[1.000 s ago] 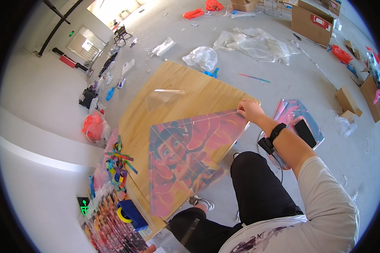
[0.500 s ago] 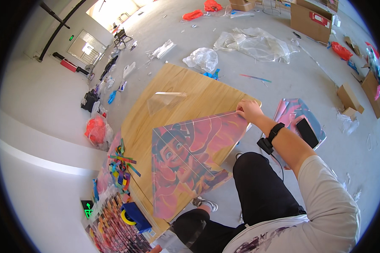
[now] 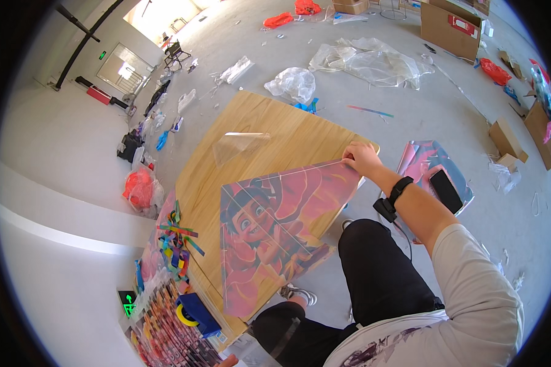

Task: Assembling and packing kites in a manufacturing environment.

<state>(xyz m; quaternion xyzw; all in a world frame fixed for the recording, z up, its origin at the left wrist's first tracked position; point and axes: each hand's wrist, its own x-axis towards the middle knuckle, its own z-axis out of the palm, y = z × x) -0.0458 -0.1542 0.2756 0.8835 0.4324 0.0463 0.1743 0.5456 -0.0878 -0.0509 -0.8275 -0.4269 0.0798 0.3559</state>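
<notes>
Surface: pale wood-grain table (image 3: pixel 257 119), set at an angle. Triangular pink-and-red printed kite sheet with thin pale rods (image 3: pixel 260 223) lies across its near side, lower edge overhanging. Right hand (image 3: pixel 361 158): fingers curled in, closed on the sheet's right corner at the table edge. Left hand (image 3: pixel 228 361): only a sliver at the lower edge; grip cannot be told. Folded clear plastic piece (image 3: pixel 242 147) beyond the sheet; tangled multicoloured ribbons (image 3: pixel 176 251) at the table's left.

Room: grey floor (image 3: pixel 343 137) littered with crumpled translucent plastic sheeting (image 3: pixel 370 64); large brown cardboard box (image 3: pixel 446 33) upper right; white wall (image 3: pixel 55 165) left.
</notes>
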